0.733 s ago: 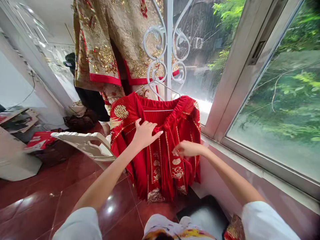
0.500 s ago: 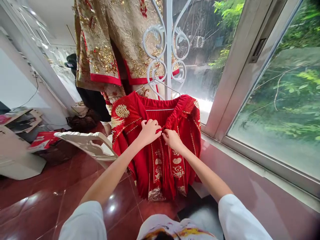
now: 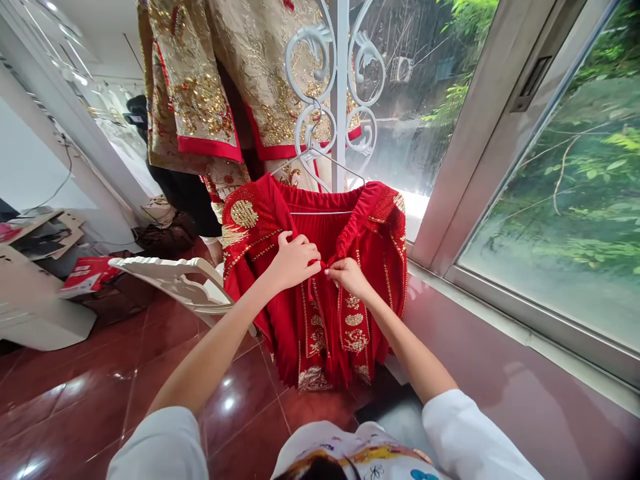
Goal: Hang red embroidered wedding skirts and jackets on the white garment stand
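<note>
Both your left hand and right hand have fingers closed on the red garment, side by side, at twelve o'clock

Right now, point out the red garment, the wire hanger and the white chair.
red garment (image 3: 316, 333): head view, embroidered front panel.
wire hanger (image 3: 320, 213): head view, bottom bar.
white chair (image 3: 167, 281): head view, curved frame.
</note>
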`<move>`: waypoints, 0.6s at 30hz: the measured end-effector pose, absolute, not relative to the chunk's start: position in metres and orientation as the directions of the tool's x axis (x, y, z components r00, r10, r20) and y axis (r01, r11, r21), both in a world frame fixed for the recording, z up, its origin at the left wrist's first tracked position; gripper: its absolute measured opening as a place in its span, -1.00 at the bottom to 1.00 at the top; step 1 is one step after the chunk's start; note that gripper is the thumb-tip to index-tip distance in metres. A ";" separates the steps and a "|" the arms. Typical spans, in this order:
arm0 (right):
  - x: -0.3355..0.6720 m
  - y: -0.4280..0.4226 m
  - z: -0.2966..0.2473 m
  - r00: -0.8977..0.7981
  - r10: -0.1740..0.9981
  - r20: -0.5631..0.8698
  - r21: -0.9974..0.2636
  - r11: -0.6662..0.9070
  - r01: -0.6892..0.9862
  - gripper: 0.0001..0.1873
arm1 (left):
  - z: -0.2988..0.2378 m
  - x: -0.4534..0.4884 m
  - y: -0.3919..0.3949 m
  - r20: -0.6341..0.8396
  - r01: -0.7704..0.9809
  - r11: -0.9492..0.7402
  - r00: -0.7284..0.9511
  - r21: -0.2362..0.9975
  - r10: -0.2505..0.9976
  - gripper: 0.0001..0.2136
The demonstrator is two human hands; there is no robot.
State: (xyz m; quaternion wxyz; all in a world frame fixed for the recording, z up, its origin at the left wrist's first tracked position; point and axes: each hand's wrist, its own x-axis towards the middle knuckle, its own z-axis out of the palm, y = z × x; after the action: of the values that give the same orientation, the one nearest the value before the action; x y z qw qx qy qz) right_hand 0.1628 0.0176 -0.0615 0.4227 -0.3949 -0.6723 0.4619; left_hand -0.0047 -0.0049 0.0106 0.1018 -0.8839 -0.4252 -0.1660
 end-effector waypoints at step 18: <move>0.175 -0.014 -0.033 0.213 0.828 0.519 -0.613 0.186 0.768 -0.44 | -0.010 -0.032 -0.005 0.740 0.970 -0.152 -0.039 0.189 0.671 -0.56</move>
State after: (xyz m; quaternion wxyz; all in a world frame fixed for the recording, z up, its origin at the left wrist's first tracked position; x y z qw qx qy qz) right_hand 0.1751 -0.0139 -0.0331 0.4481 -0.6370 -0.6264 0.0334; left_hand -0.0323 -0.0046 -0.0099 0.2020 -0.6631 -0.6189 -0.3694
